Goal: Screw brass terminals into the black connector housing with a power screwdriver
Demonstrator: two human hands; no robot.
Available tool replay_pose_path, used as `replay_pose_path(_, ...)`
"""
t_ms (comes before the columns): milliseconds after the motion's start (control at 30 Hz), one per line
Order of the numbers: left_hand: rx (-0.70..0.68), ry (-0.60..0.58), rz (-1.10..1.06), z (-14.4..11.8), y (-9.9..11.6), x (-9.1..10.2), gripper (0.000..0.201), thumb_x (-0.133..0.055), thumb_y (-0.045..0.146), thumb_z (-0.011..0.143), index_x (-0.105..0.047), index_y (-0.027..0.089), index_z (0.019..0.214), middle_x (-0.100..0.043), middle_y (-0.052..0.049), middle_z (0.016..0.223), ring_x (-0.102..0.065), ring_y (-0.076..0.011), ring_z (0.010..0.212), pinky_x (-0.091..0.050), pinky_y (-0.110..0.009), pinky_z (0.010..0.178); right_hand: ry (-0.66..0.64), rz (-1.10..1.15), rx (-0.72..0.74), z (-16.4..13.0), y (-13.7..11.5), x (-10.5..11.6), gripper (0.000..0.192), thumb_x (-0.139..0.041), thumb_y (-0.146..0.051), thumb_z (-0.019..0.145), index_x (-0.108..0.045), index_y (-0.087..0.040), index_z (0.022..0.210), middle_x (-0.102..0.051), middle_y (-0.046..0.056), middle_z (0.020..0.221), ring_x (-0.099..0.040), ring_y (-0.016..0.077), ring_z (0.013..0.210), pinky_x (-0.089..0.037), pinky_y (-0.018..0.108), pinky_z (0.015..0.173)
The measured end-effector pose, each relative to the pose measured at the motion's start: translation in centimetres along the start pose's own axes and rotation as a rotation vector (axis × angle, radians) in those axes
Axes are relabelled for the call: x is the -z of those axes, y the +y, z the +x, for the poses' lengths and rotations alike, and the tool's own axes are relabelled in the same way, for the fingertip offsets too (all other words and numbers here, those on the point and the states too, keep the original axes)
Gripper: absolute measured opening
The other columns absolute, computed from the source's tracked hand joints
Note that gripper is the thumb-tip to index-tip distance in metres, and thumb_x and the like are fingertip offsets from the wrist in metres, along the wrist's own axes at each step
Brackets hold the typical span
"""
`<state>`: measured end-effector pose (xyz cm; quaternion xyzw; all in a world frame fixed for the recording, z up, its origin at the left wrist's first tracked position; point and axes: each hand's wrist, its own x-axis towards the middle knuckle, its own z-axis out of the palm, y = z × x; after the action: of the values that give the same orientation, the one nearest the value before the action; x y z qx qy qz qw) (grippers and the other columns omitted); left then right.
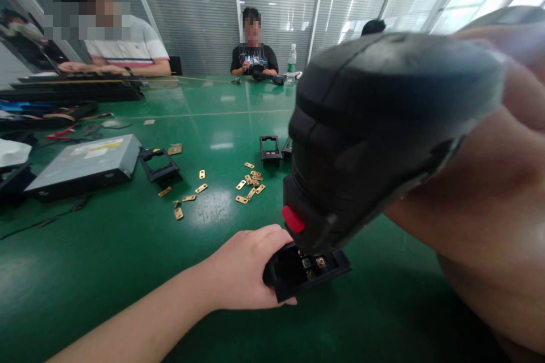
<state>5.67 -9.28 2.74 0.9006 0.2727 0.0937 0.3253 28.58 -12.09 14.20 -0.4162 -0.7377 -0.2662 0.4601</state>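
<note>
My left hand (pixel 251 266) is wrapped round one end of a black plastic housing (pixel 336 267) above the green table. Inside the housing, small metal screw terminals (pixel 320 262) show. My right hand (pixel 481 204) grips a black power screwdriver (pixel 361 125) with a red button, its head pointing down over the housing. The tool fills much of the view at the right. Its bit is hidden, so I cannot tell whether it touches a screw. Beyond my left hand lies a loose group of small brass plates (pixel 251 181) with holes.
More black housings (pixel 271 150) stand past the plates, with another frame (pixel 159 165) at the left. A silver drive box (pixel 87 164) lies beside it on the green table (pixel 106 272). Two people sit across the table, near a water bottle (pixel 292 60). Cables lie at the far left.
</note>
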Motion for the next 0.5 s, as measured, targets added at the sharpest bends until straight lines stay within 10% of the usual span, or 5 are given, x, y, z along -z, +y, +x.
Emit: replay_pose_path(500,-0.023,0.083,0.044,-0.24,-0.07,-0.81,0.056,-0.077,0.04,0.069,-0.058,0.024,0.12,-0.067,-0.007,0.112,-0.066,-0.0278,0.099,-0.054,-0.038,0.083,-0.089,-0.126,0.122,0.13,-0.36,-0.09,0.022,-0.04,-0.025,0.11,-0.061,-0.021,0.111,-0.063,-0.002,0.112,-0.053,0.0189,0.117,-0.033,0.038,0.104)
